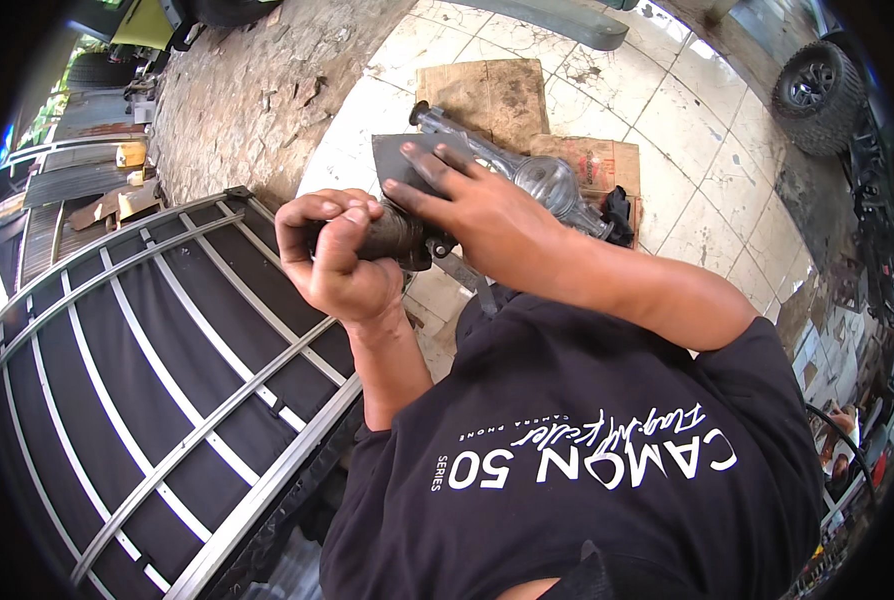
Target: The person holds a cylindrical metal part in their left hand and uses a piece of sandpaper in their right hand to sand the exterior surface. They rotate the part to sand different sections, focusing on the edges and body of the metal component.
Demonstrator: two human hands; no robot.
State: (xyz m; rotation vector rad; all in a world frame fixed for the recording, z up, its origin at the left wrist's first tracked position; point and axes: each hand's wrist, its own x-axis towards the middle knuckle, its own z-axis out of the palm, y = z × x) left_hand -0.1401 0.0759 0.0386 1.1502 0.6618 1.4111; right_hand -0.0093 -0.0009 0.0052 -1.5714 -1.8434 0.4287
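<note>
A dark, greasy cylindrical metal part (395, 238) is held up in front of my chest. My left hand (339, 245) wraps round its left end, with the fingers closed over it. My right hand (492, 210) lies over the right end, its fingers stretched across a dark grey sheet of sandpaper (392, 158) and pressing it to the part. My right thumb is hidden, and so is the face of the part under the sheet. A small metal lug (439, 247) sticks out below my right palm. Several fingertips are blackened.
Beyond my hands, a grey metal axle housing (547, 180) lies on flattened cardboard (487, 90) over white floor tiles (707, 150). Beside it is a black cloth or glove (619, 215). A black-covered metal frame (192, 435) stands close on the left. A wheel (817, 88) is at the far right.
</note>
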